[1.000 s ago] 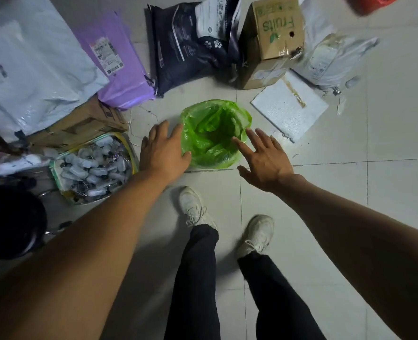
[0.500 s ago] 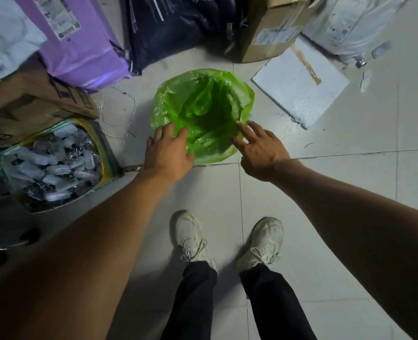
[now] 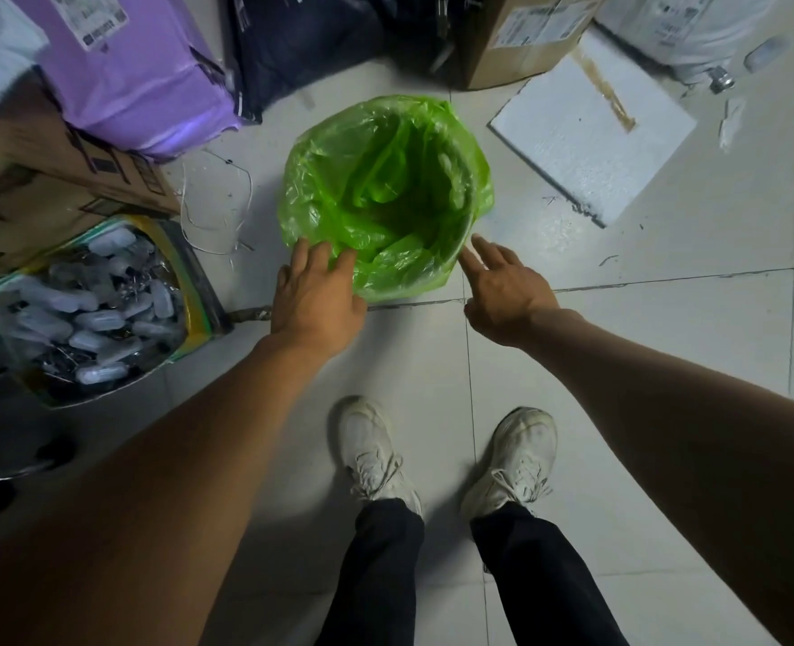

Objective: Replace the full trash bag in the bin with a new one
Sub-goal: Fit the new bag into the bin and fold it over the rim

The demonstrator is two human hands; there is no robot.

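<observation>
A bright green trash bag [image 3: 386,193] lines a small round bin standing on the tiled floor; its edge is folded down over the rim, so the bin itself is almost hidden. The bag looks loose and crumpled inside. My left hand [image 3: 313,298] rests at the bag's near left edge, fingers spread and touching the plastic. My right hand [image 3: 502,286] hovers at the near right edge, fingers apart, fingertips just at the rim and holding nothing.
Purple parcel [image 3: 129,62], dark bag [image 3: 302,39] and cardboard boxes [image 3: 525,35] crowd the far side. A white foam slab [image 3: 591,132] lies to the right. An open sack of small plastic bottles [image 3: 92,305] sits at left. My white shoes [image 3: 372,454] stand just behind the bin.
The view has dropped closer to the bin. Both hands have come down to the bag's near rim, the left now touching the plastic.
</observation>
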